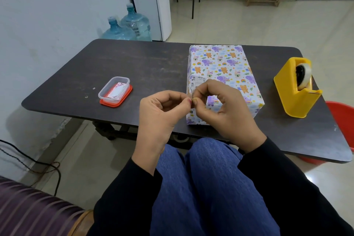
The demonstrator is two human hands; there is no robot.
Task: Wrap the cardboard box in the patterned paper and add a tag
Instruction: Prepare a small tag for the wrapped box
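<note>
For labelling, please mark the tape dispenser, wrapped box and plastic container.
tape dispenser (286, 92), head view, yellow side wall.
wrapped box (220, 63), head view, top face.
plastic container (102, 93), head view, clear left wall.

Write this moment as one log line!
box: mostly wrapped | tag: in tub | left hand, right hand: pinching tiny piece, maybe tape

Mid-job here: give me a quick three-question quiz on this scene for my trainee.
1. True or false: the wrapped box shows an uncovered printed patch near its left edge.
2. The tag lies: A) on the box, B) in the clear container, C) beside the tape dispenser.
3. What do the left hand and right hand pinch between them?
Key: 1 true; 2 B; 3 a small clear piece, likely tape.
</note>
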